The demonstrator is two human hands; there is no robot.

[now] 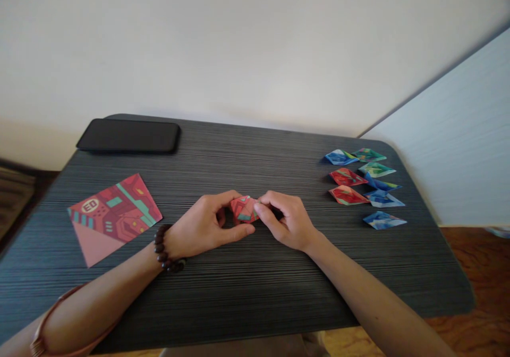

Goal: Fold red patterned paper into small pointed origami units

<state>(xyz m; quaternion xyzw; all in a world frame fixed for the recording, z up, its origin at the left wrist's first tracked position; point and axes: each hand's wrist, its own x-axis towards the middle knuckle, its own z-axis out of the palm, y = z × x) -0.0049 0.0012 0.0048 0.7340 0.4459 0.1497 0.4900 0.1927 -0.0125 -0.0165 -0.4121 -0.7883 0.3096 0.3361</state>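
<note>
A small folded piece of red patterned origami paper [244, 209] is held between both hands, over the middle of the table. My left hand [205, 224], with a dark bead bracelet at the wrist, grips its left side; the thumb lies along the near side and the fingers curl behind. On the right edge, my right hand [287, 218] pinches the paper between thumb and index finger. Part of the paper's left end and back is hidden by the fingers. To the left lies a larger red patterned paper sheet [119, 211] with one paler corner.
The dark ribbed table [247, 282] stands against a pale wall. A black phone-like slab [129, 136] lies at the back left. At the right are several folded paper boats, among them a red one [348, 195], a green one [377, 169] and a blue one [384, 220].
</note>
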